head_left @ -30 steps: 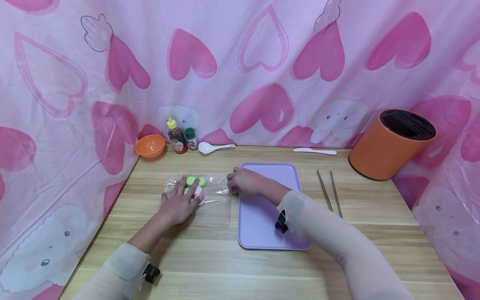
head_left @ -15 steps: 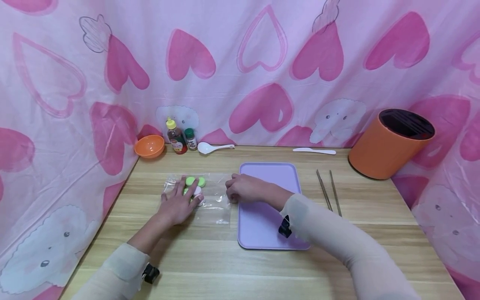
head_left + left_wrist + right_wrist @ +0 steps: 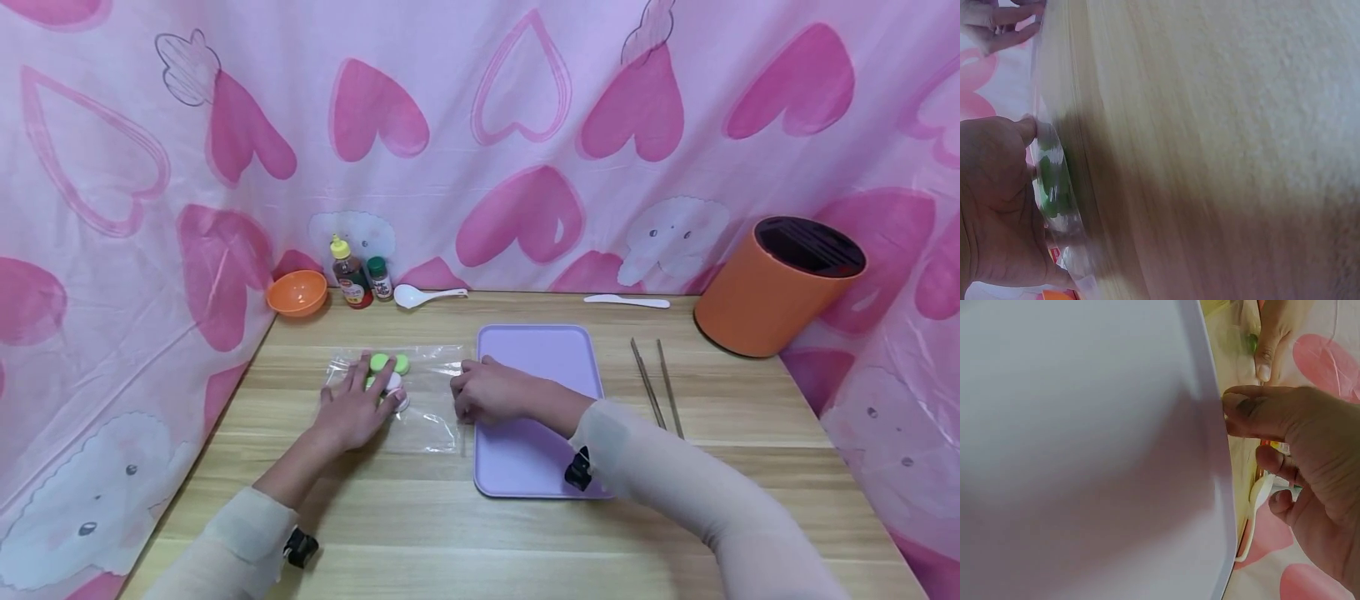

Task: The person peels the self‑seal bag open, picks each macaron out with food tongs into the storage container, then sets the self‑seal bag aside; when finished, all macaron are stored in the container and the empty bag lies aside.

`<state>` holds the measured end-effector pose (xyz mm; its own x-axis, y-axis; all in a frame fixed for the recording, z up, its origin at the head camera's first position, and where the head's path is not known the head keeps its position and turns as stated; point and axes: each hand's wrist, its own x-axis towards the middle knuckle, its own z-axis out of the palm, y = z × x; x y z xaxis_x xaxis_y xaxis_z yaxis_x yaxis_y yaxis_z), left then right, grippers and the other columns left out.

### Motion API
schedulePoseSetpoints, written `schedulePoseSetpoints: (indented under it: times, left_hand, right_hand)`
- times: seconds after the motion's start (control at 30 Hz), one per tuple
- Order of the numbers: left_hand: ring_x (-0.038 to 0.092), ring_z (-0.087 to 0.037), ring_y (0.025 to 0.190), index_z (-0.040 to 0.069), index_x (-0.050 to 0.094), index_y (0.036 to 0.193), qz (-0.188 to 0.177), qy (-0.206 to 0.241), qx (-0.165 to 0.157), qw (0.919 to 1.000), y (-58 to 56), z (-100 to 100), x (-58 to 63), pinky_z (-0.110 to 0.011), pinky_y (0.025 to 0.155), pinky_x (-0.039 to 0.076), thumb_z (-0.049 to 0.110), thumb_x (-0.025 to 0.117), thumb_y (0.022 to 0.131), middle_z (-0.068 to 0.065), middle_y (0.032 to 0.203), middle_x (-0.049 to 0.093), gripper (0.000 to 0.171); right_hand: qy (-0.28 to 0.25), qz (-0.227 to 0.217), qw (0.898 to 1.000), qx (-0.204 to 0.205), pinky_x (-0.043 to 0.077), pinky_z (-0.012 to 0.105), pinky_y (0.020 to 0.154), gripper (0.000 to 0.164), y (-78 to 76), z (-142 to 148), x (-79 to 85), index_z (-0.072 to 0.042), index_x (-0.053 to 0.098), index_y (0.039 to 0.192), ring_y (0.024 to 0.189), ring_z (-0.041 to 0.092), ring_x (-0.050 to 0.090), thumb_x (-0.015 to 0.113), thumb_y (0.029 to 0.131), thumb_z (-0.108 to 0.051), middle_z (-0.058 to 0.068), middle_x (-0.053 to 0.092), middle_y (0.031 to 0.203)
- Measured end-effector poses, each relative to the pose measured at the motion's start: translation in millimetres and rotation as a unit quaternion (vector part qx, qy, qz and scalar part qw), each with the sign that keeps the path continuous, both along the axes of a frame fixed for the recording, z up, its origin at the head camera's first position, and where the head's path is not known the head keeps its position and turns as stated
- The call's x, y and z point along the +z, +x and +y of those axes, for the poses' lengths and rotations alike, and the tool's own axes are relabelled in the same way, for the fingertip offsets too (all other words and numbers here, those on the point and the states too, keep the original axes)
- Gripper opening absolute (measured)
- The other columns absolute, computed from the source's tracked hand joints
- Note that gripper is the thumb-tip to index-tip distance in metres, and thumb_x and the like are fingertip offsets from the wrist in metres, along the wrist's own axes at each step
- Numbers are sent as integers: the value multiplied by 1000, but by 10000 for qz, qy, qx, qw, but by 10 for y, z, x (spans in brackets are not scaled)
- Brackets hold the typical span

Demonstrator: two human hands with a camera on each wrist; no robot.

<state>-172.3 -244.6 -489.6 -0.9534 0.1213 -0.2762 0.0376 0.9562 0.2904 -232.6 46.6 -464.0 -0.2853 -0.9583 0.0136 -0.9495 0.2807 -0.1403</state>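
Observation:
A clear plastic zip bag [image 3: 431, 425] lies flat on the table with several round green and white pieces [image 3: 380, 363] inside; their kind does not show clearly. My left hand [image 3: 351, 414] rests on the bag with its fingers spread over these pieces, partly hiding them. At the bag's right edge, my right hand [image 3: 491, 392] pinches the zip side between thumb and forefinger, above the left rim of a lilac tray [image 3: 536, 346]. In the right wrist view, the thumb and forefinger [image 3: 1260, 415] come together beside the tray rim, the other fingers loosely curled.
Two metal chopsticks [image 3: 647, 383] lie right of the tray. Along the back are an orange bowl [image 3: 298, 293], a syrup bottle [image 3: 350, 275], a green-capped jar [image 3: 380, 280], a white spoon [image 3: 420, 296] and a white knife [image 3: 627, 301]. An orange knife block [image 3: 768, 292] stands at back right.
My right hand has slid along the bag's right edge toward the near side, leaving the far corner uncovered. My left hand has stayed in place on the bag.

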Motion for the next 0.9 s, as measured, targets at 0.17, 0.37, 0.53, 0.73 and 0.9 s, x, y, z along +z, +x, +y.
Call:
schedulePoseSetpoints:
  times: [0.17,0.37,0.53,0.73,0.9]
  left_hand:
    - [3,-57,170,27,13,180,43,-47,-38,10000,-3,-3,10,-94,122,8,63,33,116,-25,186,-2,76]
    - [5,-56,170,27,16,179,189,-22,-68,9998,-9,-16,14,-94,122,9,64,36,115,-25,186,2,77]
    - [8,-56,170,24,14,180,404,151,-238,9988,-19,-117,15,-96,120,8,66,37,115,-26,185,9,81]
    - [9,-51,172,16,17,179,274,725,-798,9938,-84,-458,82,-92,124,5,55,51,114,-21,186,14,83]
    - [-1,-50,173,20,16,179,-521,1204,-910,9872,-140,-741,137,-87,128,-1,50,63,110,-15,188,8,89]
  right_hand:
    - [-3,148,9995,-280,40,40,83,33,136,221,9,-31,88,108,104,20,54,74,89,-8,-7,75,116]
    - [-50,270,9988,-394,47,52,94,50,269,441,-88,-36,81,131,123,27,56,67,89,-12,1,70,144]
    - [-166,149,9977,-644,48,59,103,54,307,596,-145,-35,73,146,135,31,53,69,94,-20,7,59,161]
    - [-346,-84,9936,-1075,48,60,106,57,290,867,-184,-32,68,153,138,32,52,74,97,-28,8,57,163]
    - [-406,-227,9892,-1392,48,60,105,58,292,1077,-208,-31,67,154,139,33,52,76,96,-29,9,58,161]
